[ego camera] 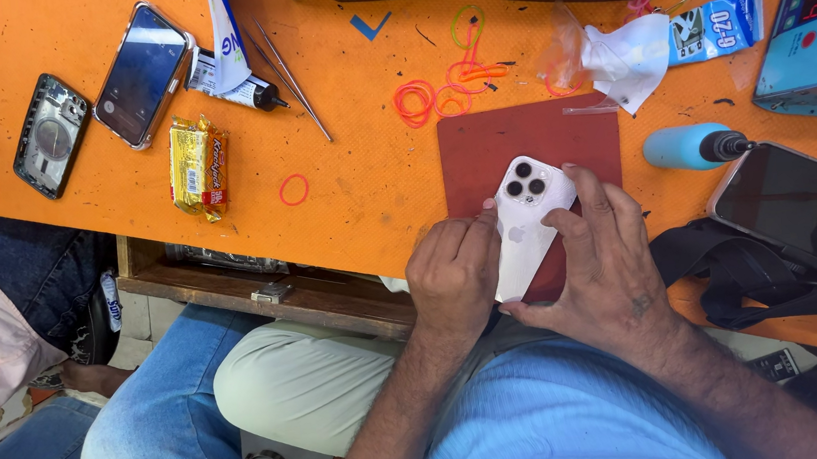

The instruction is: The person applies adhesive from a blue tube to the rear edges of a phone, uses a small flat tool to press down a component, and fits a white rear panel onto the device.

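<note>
Both hands close on a white phone (528,225) lying back-up and tilted on a dark red mat (528,142): the left hand (453,276) curls over its lower left edge with the fingers bent and one fingertip pressed on the back, while the right hand (608,260) clasps its right edge, fingers spread along the side and thumb under the lower end. The phone is glossy white, with rounded corners and a raised square camera block of three dark lenses at its upper end. The mat lies at the near edge of an orange table (365,175). Four phone-like items are countable: the held one, a phone with a dark screen (143,74) far left of the mat, an open grey phone back shell (50,134) further left, and a dark-screened phone (795,207) right of the mat. Loose orange rubber bands (437,91) lie just above the mat's left corner, one single band (294,189) to its left. A yellow and red snack packet (200,166) lies left of the mat; a black-tipped white tube (232,86) and two thin metal probes (289,64) lie up-left. Above-right of the mat sit a crumpled white cloth (630,59) and a blue and white sachet (718,25); a light blue tool handle (689,146) lies just right.
</note>
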